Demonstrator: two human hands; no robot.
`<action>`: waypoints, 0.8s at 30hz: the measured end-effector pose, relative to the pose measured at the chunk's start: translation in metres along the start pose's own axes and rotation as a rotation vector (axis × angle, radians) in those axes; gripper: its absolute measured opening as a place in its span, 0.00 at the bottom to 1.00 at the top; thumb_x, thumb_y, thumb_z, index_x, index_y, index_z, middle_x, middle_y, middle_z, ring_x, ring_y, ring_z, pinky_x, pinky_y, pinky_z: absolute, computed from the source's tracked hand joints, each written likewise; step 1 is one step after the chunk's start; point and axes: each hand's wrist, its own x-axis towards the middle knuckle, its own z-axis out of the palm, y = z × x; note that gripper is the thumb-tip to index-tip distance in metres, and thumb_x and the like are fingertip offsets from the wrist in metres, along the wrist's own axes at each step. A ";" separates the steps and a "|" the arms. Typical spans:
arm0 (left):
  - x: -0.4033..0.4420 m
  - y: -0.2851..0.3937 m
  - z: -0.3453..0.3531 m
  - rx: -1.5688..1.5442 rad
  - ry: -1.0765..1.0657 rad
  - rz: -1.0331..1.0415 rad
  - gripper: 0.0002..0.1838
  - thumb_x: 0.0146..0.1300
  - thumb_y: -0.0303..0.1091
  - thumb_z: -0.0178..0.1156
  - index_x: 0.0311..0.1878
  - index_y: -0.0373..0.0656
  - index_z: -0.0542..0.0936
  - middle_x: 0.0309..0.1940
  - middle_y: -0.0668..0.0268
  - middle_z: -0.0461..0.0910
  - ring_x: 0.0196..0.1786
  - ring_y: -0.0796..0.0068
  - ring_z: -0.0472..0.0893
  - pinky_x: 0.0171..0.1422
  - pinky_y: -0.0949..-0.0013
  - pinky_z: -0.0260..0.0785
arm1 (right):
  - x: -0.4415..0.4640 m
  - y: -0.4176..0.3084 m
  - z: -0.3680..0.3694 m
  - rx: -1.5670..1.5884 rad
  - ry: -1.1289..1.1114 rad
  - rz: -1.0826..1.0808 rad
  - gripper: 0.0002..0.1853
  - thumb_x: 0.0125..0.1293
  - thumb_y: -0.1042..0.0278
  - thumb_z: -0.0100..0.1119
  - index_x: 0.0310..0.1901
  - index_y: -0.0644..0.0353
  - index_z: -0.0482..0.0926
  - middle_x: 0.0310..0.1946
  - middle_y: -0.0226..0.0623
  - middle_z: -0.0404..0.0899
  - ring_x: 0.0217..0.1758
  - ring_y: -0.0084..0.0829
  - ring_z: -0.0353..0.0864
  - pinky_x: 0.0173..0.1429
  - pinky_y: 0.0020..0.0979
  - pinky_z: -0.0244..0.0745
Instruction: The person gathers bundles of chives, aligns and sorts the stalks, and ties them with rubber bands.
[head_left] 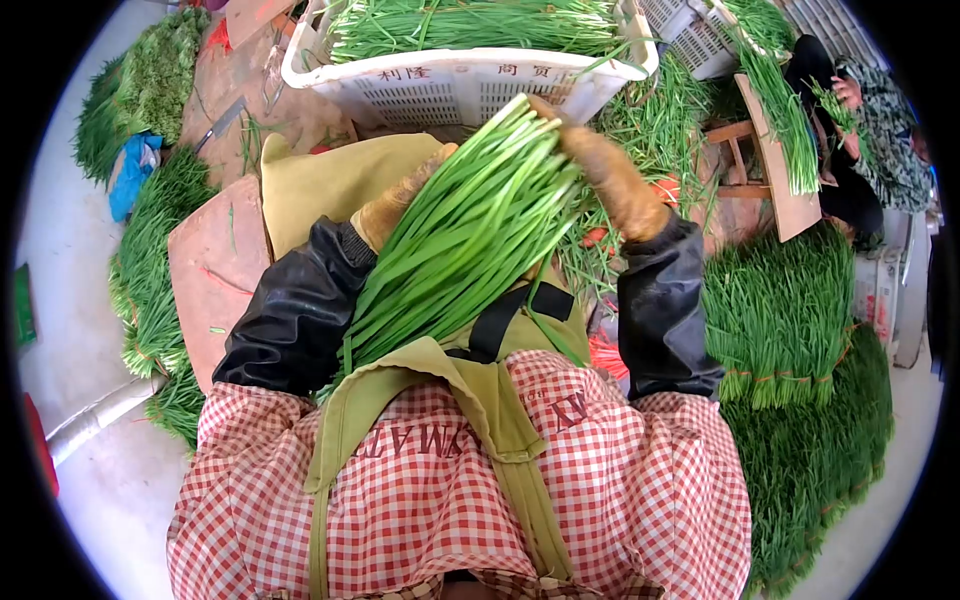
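Note:
A large loose bunch of garlic chives (465, 225) slants across my lap, its pale stem ends up and to the right, its green leaf tips down and to the left. My left hand (405, 198), in a tan glove, grips the bunch from its left side, with the fingers partly hidden behind the leaves. Against the pale ends on the right, my right hand (615, 180) bends its gloved fingers round the stems; it is a little blurred. Under the bunch lies an olive apron (390, 390).
Ahead stands a white plastic crate (450, 85) holding chives. Tied bundles (780, 310) are stacked at right, with more chives (165, 260) at left. A knife (222, 122) lies at upper left. Another person (880, 140) handles chives beside a wooden board (770, 150).

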 end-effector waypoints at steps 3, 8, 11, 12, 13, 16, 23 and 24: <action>-0.002 0.008 0.007 0.020 0.036 0.007 0.29 0.72 0.45 0.49 0.71 0.42 0.59 0.64 0.60 0.67 0.62 0.69 0.70 0.65 0.63 0.65 | 0.002 0.024 -0.005 0.140 0.129 -0.110 0.38 0.69 0.38 0.44 0.71 0.61 0.58 0.69 0.46 0.61 0.72 0.38 0.59 0.74 0.34 0.51; -0.002 0.010 0.010 0.026 0.078 -0.024 0.30 0.72 0.46 0.49 0.70 0.41 0.60 0.64 0.60 0.68 0.61 0.70 0.71 0.64 0.64 0.66 | -0.019 0.053 0.032 0.835 0.095 -0.029 0.51 0.59 0.32 0.56 0.74 0.55 0.46 0.71 0.48 0.54 0.72 0.45 0.57 0.73 0.51 0.53; -0.001 0.001 0.018 0.023 0.078 -0.082 0.30 0.72 0.46 0.49 0.70 0.40 0.60 0.63 0.59 0.69 0.61 0.70 0.71 0.64 0.64 0.67 | 0.001 0.042 0.066 1.057 0.088 -0.136 0.50 0.58 0.42 0.64 0.74 0.48 0.45 0.70 0.46 0.54 0.71 0.48 0.58 0.69 0.53 0.61; -0.001 -0.002 0.020 0.017 0.082 -0.099 0.30 0.72 0.46 0.49 0.70 0.40 0.60 0.63 0.59 0.69 0.61 0.70 0.71 0.64 0.64 0.67 | 0.012 0.026 0.071 1.156 0.081 -0.206 0.51 0.58 0.45 0.66 0.74 0.47 0.44 0.70 0.46 0.54 0.71 0.49 0.58 0.68 0.53 0.64; -0.001 -0.002 0.022 0.007 0.089 -0.112 0.30 0.72 0.47 0.49 0.70 0.40 0.60 0.63 0.59 0.69 0.61 0.70 0.71 0.63 0.64 0.67 | 0.021 0.023 0.072 1.198 0.066 -0.247 0.50 0.58 0.48 0.66 0.74 0.47 0.43 0.71 0.47 0.51 0.71 0.49 0.58 0.67 0.52 0.67; -0.004 -0.003 0.025 -0.027 0.129 -0.148 0.30 0.72 0.47 0.49 0.70 0.39 0.61 0.62 0.59 0.69 0.60 0.71 0.72 0.63 0.65 0.68 | 0.034 0.014 0.075 1.252 0.076 -0.217 0.38 0.58 0.57 0.66 0.68 0.51 0.58 0.61 0.48 0.68 0.65 0.49 0.68 0.65 0.52 0.68; -0.031 0.017 0.009 0.155 0.272 -0.022 0.31 0.71 0.51 0.49 0.67 0.36 0.64 0.59 0.58 0.72 0.57 0.72 0.74 0.61 0.66 0.69 | 0.041 0.022 0.078 1.327 0.166 -0.164 0.20 0.58 0.69 0.61 0.53 0.54 0.70 0.40 0.41 0.78 0.45 0.43 0.79 0.57 0.49 0.76; -0.036 0.028 0.018 0.246 0.224 0.128 0.33 0.69 0.55 0.50 0.64 0.34 0.67 0.58 0.57 0.73 0.55 0.73 0.75 0.61 0.67 0.69 | 0.042 0.022 0.077 1.325 0.151 -0.156 0.20 0.58 0.69 0.61 0.53 0.54 0.70 0.40 0.41 0.78 0.45 0.43 0.79 0.57 0.49 0.76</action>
